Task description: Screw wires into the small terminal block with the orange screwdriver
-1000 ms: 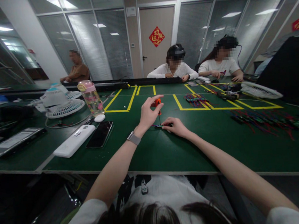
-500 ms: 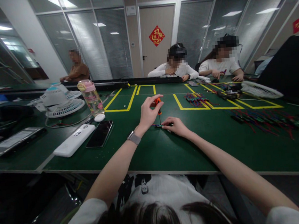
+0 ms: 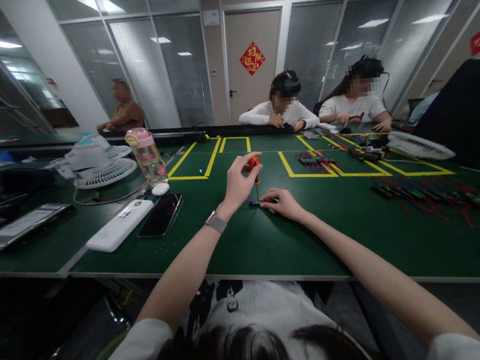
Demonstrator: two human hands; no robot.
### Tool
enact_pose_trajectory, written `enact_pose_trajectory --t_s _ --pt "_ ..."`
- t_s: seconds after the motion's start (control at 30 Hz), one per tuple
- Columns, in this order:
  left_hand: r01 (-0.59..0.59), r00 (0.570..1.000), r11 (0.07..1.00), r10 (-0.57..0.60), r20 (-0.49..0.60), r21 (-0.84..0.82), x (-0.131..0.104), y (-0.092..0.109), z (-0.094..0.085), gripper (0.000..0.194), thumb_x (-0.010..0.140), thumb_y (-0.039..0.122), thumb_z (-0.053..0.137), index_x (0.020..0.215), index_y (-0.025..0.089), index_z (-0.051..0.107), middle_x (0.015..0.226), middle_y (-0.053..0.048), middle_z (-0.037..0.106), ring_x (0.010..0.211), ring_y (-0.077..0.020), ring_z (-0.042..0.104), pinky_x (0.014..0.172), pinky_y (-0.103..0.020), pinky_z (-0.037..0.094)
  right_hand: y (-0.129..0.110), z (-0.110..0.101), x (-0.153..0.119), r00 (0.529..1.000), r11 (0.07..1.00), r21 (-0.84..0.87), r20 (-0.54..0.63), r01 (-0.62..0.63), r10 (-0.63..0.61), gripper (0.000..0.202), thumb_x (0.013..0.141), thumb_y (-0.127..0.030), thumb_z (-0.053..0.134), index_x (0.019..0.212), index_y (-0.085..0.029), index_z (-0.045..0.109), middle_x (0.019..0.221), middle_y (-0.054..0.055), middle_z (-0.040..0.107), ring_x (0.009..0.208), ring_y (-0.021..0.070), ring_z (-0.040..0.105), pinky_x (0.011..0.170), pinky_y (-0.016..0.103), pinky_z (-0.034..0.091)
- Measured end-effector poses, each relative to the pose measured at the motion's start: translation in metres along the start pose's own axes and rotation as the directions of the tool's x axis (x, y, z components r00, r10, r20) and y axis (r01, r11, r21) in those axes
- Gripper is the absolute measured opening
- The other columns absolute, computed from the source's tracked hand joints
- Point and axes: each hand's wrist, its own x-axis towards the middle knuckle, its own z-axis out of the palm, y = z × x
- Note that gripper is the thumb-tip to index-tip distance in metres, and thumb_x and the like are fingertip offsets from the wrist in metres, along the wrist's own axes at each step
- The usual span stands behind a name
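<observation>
My left hand (image 3: 240, 179) is closed round the orange-and-black handle of a screwdriver (image 3: 256, 170). The screwdriver stands upright, its thin shaft pointing straight down at a small green circuit board (image 3: 255, 202) on the table. Whether the tip sits in a screw is too small to tell. With thumb and fingers pinched, my right hand (image 3: 283, 203) holds the board's right end against the tabletop. Purple and dark wires show at the board's left end. Part of the board is hidden behind my right fingers.
On my left lie a black phone (image 3: 160, 215), a white power bank (image 3: 120, 225) and a bottle (image 3: 147, 157), with a fan (image 3: 102, 172) behind. Wired boards (image 3: 438, 196) lie to the right, others inside yellow tape (image 3: 316, 161). Two co-workers sit opposite; another person sits far left.
My hands, the screwdriver and the board stay in nearly the same place. Across the table, a co-worker's hand and head have shifted slightly.
</observation>
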Motion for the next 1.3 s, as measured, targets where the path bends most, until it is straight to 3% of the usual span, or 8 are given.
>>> enact_pose_trajectory --t_s 0.13,0.33,0.53,0.63,0.77,0.9,1.13,1.3 --pt "-0.027 0.999 0.999 0.027 0.022 0.04 -0.001 0.0021 -0.0006 0.027 0.087 0.022 0.055 0.113 0.024 0.061 0.095 -0.003 0.06 0.082 -0.0122 0.058 0.078 -0.024 0.05 -0.0002 -0.0003 0.0002 1.0 1.0 0.007 -0.003 -0.006 0.006 0.017 0.077 -0.026 0.066 0.089 -0.018 0.075 0.083 0.007 0.068 0.075 0.0168 0.061 0.07 0.029 0.047" --pt "0.057 0.989 0.983 -0.031 0.144 -0.174 -0.0006 -0.0015 0.0023 0.037 0.093 0.018 0.039 0.128 0.024 0.049 0.113 -0.006 0.062 0.091 -0.0134 0.063 0.078 -0.025 0.052 -0.0019 -0.0012 0.0 1.0 1.0 0.01 0.008 -0.011 0.011 0.017 0.077 -0.026 0.066 0.09 -0.017 0.075 0.084 0.007 0.068 0.075 0.0174 0.061 0.07 0.029 0.047" --pt "-0.002 0.999 0.998 0.005 -0.035 0.069 -0.001 -0.003 -0.0008 0.023 0.084 0.023 0.06 0.107 0.024 0.063 0.091 -0.002 0.057 0.077 -0.0114 0.057 0.073 -0.024 0.05 -0.0023 -0.002 0.0 1.0 1.0 0.008 0.016 -0.016 0.016 0.018 0.078 -0.027 0.066 0.09 -0.017 0.074 0.084 0.007 0.068 0.075 0.017 0.06 0.07 0.028 0.046" --pt "-0.012 0.998 0.988 0.021 -0.057 0.153 -0.0009 -0.0023 -0.003 0.022 0.087 0.026 0.057 0.108 0.025 0.064 0.091 -0.003 0.056 0.079 -0.0127 0.056 0.076 -0.025 0.048 -0.0023 -0.0021 0.0002 1.0 1.0 0.003 0.018 -0.02 0.02 0.018 0.078 -0.027 0.066 0.09 -0.017 0.074 0.085 0.007 0.068 0.075 0.0169 0.06 0.069 0.028 0.046" --pt "-0.018 1.0 0.999 0.018 0.013 0.032 0.0008 -0.0027 -0.0029 0.031 0.095 0.022 0.039 0.121 0.023 0.057 0.111 -0.006 0.06 0.099 -0.0147 0.058 0.089 -0.028 0.046 -0.0023 -0.002 0.0007 1.0 1.0 -0.003 0.017 -0.024 0.024 0.017 0.078 -0.027 0.066 0.089 -0.017 0.075 0.084 0.007 0.068 0.075 0.0168 0.061 0.069 0.027 0.046" --pt "0.054 0.997 0.987 -0.046 0.057 -0.149 0.0023 -0.0034 -0.0016 0.031 0.094 0.021 0.04 0.122 0.021 0.055 0.114 -0.007 0.063 0.092 -0.0138 0.063 0.082 -0.027 0.05 -0.0023 -0.0023 0.001 0.999 1.0 -0.013 0.022 -0.026 0.026 0.018 0.078 -0.026 0.066 0.089 -0.016 0.075 0.084 0.007 0.068 0.075 0.0165 0.06 0.069 0.027 0.046" --pt "-0.017 0.997 0.997 0.022 -0.073 0.071 0.0008 -0.0007 -0.0034 0.018 0.084 0.026 0.061 0.101 0.022 0.066 0.09 -0.003 0.058 0.08 -0.012 0.057 0.074 -0.023 0.048 -0.0028 -0.0021 0.0005 0.999 1.0 -0.005 0.017 -0.031 0.031 0.018 0.078 -0.026 0.066 0.089 -0.016 0.075 0.085 0.007 0.068 0.075 0.0166 0.06 0.069 0.027 0.045" --pt "-0.039 0.999 0.998 0.039 0.013 0.049 -0.0002 -0.0002 -0.0027 0.031 0.094 0.023 0.041 0.121 0.023 0.057 0.108 -0.006 0.06 0.1 -0.0148 0.057 0.089 -0.027 0.045 -0.0031 -0.0021 0.0006 0.999 0.999 -0.008 0.014 -0.038 0.038 0.018 0.077 -0.026 0.066 0.089 -0.017 0.075 0.085 0.007 0.068 0.075 0.0165 0.06 0.069 0.027 0.045"
